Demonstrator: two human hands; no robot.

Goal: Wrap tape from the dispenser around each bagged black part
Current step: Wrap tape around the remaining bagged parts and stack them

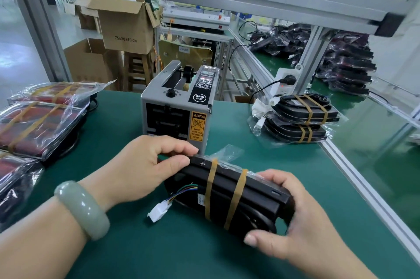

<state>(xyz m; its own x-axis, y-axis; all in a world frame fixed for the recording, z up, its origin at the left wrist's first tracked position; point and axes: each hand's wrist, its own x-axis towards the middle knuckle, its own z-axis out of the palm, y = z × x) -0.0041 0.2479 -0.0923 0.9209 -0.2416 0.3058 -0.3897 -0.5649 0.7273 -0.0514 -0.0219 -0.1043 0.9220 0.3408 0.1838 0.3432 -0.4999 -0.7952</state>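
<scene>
Just in front of the dispenser (176,105), both hands, left (145,165) and right (293,217), grip a twice-taped part (227,192); untaped bags, if any, can't be made out.

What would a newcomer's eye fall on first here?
Probably the left hand and right hand at the front, both gripping a bagged black part with two brown tape bands. Behind it stands the grey tape dispenser on the green table, and a stack of taped parts lies at the right.

Open cardboard box (127,26) above a wooden stool (137,71); white power strip (285,80) beside an aluminium post (314,49).
</scene>
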